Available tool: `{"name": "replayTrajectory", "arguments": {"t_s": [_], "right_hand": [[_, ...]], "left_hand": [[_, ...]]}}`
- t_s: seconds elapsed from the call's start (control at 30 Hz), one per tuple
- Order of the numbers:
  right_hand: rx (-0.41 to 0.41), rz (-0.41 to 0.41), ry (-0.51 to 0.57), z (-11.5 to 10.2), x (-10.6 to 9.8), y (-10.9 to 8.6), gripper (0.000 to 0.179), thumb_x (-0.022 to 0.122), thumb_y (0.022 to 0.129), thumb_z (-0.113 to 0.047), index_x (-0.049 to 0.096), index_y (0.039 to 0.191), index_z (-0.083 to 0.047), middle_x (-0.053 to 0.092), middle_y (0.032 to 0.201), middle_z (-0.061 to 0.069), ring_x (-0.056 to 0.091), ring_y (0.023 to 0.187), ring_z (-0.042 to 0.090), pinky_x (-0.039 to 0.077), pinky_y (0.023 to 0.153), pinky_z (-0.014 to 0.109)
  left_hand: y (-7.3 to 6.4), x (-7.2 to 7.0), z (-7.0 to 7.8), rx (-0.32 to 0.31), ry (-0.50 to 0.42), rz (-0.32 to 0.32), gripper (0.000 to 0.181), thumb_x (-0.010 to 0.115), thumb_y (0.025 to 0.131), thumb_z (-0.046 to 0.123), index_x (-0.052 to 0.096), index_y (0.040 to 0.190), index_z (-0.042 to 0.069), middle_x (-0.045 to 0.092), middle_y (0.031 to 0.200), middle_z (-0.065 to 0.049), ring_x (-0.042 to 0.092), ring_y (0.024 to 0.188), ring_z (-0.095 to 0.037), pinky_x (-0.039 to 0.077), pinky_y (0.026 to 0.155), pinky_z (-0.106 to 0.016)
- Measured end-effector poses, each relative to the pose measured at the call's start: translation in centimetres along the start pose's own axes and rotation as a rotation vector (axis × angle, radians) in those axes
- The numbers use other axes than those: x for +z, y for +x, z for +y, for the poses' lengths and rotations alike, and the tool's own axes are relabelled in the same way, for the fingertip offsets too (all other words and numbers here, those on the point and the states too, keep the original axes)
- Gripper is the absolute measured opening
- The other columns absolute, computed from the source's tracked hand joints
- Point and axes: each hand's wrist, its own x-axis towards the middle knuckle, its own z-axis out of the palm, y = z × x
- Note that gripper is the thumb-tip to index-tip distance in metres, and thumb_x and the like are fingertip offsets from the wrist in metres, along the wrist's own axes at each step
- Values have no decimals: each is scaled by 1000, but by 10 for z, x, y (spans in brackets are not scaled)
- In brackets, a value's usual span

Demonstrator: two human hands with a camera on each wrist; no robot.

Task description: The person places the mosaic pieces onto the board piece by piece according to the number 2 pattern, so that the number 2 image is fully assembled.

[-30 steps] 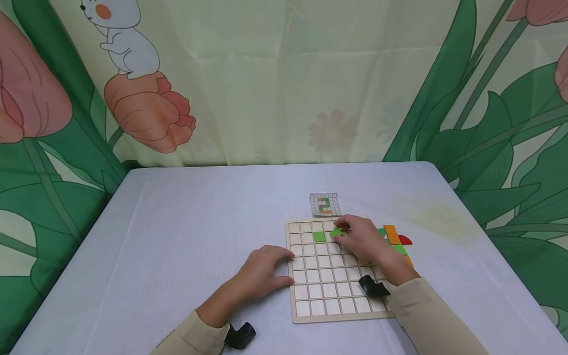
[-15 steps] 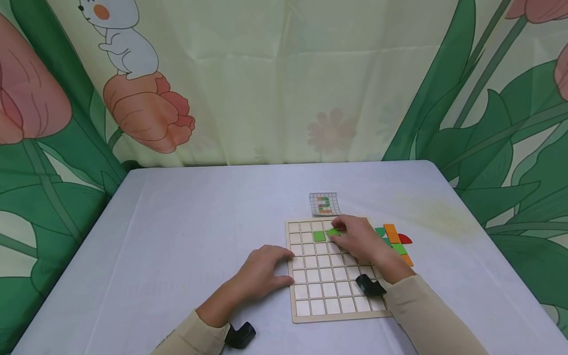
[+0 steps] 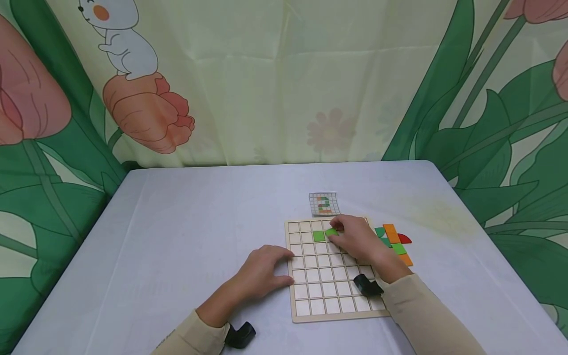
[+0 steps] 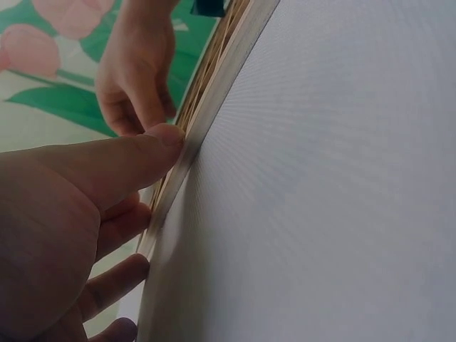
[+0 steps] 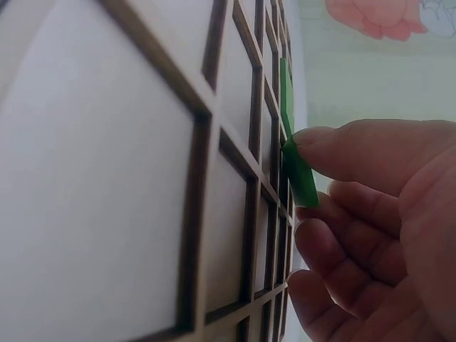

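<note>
A wooden grid board (image 3: 337, 318) lies on the white-covered table, with one green square tile (image 3: 318, 236) set in a cell near its far edge. Between thumb and fingers my right hand (image 3: 357, 240) pinches a second green tile (image 5: 302, 177). In the right wrist view that tile is tilted over the grid, right beside the placed one. My left hand (image 3: 263, 272) touches the board's left edge with thumb and fingertips, fingers spread and fairly straight. From the left wrist view, the thumb (image 4: 160, 142) rests against the wooden rim. My right hand hides part of the board.
Loose tiles lie right of the board: orange (image 3: 391, 233), red rounded (image 3: 404, 238), light green (image 3: 399, 248) and dark green ones (image 3: 380, 231). A small card (image 3: 324, 204) with a coloured grid pattern sits beyond the board. A patterned curtain (image 3: 266, 98) hangs behind the table.
My right hand has shifted slightly left with the green tile, bringing it next to the placed green square. My left hand has stayed at the board's edge.
</note>
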Motion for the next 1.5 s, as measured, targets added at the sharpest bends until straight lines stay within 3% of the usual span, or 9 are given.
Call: {"name": "replayTrajectory", "arguments": {"t_s": [0.7, 0.9, 1.23, 1.5], "right_hand": [[-12, 9, -42, -1, 2, 2, 32, 71, 93, -20, 67, 117, 0, 69, 109, 9, 60, 96, 26, 51, 91, 47], [-32, 17, -48, 0, 3, 3, 32, 71, 93, -21, 67, 118, 0, 69, 110, 10, 61, 96, 26, 52, 91, 47], [20, 25, 47, 2, -1, -2, 41, 70, 95, -27, 64, 124, 0, 67, 117, 12, 62, 105, 29, 51, 92, 49], [-24, 71, 50, 11, -17, -7, 40, 69, 95, -25, 63, 126, -1, 65, 121, 14, 61, 107, 31, 53, 86, 49]], "left_hand": [[0, 1, -2, 11, -14, 5, 47, 82, 84, 25, 66, 125, 10, 65, 124, -2, 56, 120, -24, 43, 102, -47], [1, 1, -2, 15, -7, 8, 47, 82, 83, 25, 66, 125, 10, 65, 123, -1, 56, 120, -24, 43, 101, -47], [2, 1, -2, 14, -2, 5, 47, 82, 83, 25, 66, 124, 10, 66, 123, -2, 56, 120, -25, 44, 101, -47], [0, 2, -2, 10, 0, 6, 47, 83, 83, 25, 66, 124, 9, 65, 123, -2, 56, 120, -25, 44, 101, -46]]}}
